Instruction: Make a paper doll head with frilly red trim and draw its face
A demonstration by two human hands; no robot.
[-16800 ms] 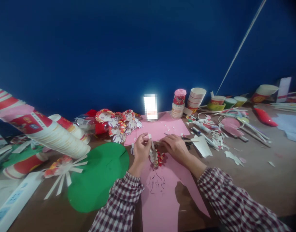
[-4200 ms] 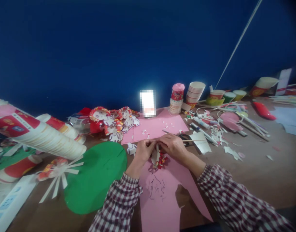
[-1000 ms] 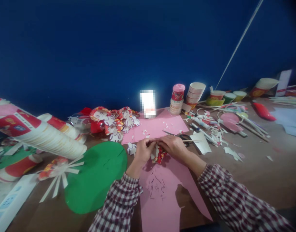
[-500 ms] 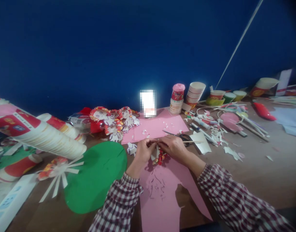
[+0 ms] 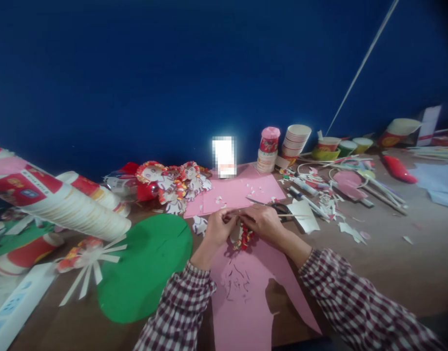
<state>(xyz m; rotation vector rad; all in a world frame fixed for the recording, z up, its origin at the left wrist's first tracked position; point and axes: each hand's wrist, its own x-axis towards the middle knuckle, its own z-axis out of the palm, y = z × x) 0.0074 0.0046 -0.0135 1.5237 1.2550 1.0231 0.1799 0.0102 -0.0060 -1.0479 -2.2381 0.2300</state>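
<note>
My left hand (image 5: 219, 228) and my right hand (image 5: 262, 222) meet over the pink paper sheet (image 5: 242, 326). Both are closed, thumbs and fingertips pinching a small paper craft piece with curled red and yellow strips (image 5: 244, 239). The curls hang below the fingers; its upper part is hidden by the hands. Just beyond my right hand lie scissors (image 5: 259, 201), their black handles partly covered, with a thin wooden stick (image 5: 296, 215) across them. A small white paper cutout with dark outlines (image 5: 199, 225) rests left of my left hand.
A green paper oval (image 5: 146, 273) lies to the left, beside stacked paper cups (image 5: 81, 209). Finished-looking paper figures with curly manes (image 5: 190, 175) are piled behind. Pink sheets (image 5: 242, 187), paper scraps (image 5: 329, 202), markers (image 5: 307, 187) and more cups (image 5: 297, 139) fill the back right.
The curled paper piece has shifted and turned slightly between my fingers, its curls now a little to the right. Both hands stay in nearly the same place; the surrounding things have not moved.
</note>
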